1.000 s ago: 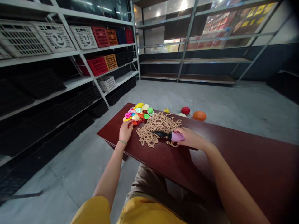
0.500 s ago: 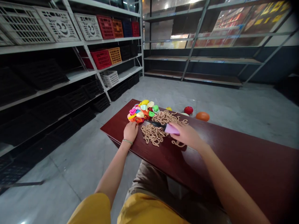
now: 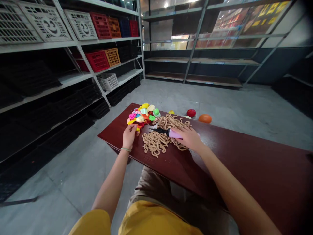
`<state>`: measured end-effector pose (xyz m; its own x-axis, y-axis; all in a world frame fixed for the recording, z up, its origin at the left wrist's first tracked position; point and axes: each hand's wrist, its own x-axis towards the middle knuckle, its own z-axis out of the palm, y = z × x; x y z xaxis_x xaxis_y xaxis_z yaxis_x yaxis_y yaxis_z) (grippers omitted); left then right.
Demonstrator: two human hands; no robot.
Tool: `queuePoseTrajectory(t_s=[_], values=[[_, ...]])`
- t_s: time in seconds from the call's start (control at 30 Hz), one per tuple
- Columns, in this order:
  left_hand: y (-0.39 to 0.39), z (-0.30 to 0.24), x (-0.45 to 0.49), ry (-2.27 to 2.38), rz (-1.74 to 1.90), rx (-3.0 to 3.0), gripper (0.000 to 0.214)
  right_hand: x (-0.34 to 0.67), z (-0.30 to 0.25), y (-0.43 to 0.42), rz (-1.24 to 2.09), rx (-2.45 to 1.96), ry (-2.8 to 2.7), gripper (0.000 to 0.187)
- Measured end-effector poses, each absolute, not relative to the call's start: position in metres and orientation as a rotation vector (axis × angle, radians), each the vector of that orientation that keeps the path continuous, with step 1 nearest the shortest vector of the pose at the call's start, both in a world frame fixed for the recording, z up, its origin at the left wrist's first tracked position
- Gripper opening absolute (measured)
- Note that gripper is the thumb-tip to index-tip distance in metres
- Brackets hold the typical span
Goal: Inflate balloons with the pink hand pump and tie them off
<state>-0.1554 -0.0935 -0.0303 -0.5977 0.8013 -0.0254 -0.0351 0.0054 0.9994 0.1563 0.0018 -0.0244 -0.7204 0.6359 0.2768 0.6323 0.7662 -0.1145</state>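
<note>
Two hands work near the far edge of the dark red wooden table [image 3: 244, 173]. The right hand [image 3: 189, 137] wraps its fingers around a pink balloon pump [image 3: 174, 133], its black nozzle aimed left toward the heap of deflated balloons [image 3: 141, 114]. At that heap's edge, the left hand [image 3: 128, 137] pinches narrowly, its hold hidden. Tan coils [image 3: 154, 145] lie between the hands.

Along the left wall, white metal shelves [image 3: 49, 45] hold white crates [image 3: 81, 24], red crates [image 3: 97, 25] and an orange crate [image 3: 112, 57], with black trays [image 3: 73, 104] lower down. Farther back, across the grey floor [image 3: 61, 186], stands more metal shelving [image 3: 195, 60]. A dark red table [image 3: 244, 169] sits in the foreground.
</note>
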Motion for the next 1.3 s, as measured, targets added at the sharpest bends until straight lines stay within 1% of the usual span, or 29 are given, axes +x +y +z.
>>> queuePoseTrajectory(t_s=[0.13,0.3,0.43,0.53,0.67,0.9,1.1,1.3], values=[[-0.087,-0.012,-0.13,1.159,1.694,0.513,0.019,0.187,-0.028,-0.003,0.039,-1.037,-2.684,0.055],[-0.068,-0.011,-0.096,0.915,1.627,0.4,0.018,0.219,-0.036,-0.013,0.042,-1.125,-2.67,0.058],[-0.053,-0.019,-0.079,0.832,1.58,0.388,0.03,0.229,-0.034,-0.022,0.062,-1.124,-2.599,0.053],[-0.048,-0.019,-0.074,0.787,1.587,0.375,0.036,0.234,-0.03,-0.023,0.136,-1.137,-2.488,0.054],[-0.036,-0.012,-0.064,0.776,1.599,0.396,0.032,0.239,-0.026,-0.023,0.179,-1.169,-2.339,0.059],[0.006,0.002,-0.022,0.701,1.548,0.368,0.024,0.237,-0.025,-0.027,0.103,-1.245,-2.268,0.06],[0.017,-0.015,-0.006,0.56,1.614,0.409,0.026,0.236,-0.027,-0.025,-0.014,-1.3,-2.302,0.059],[0.012,-0.021,-0.011,0.616,1.641,0.414,0.027,0.235,-0.027,-0.026,-0.07,-1.323,-2.329,0.058]])
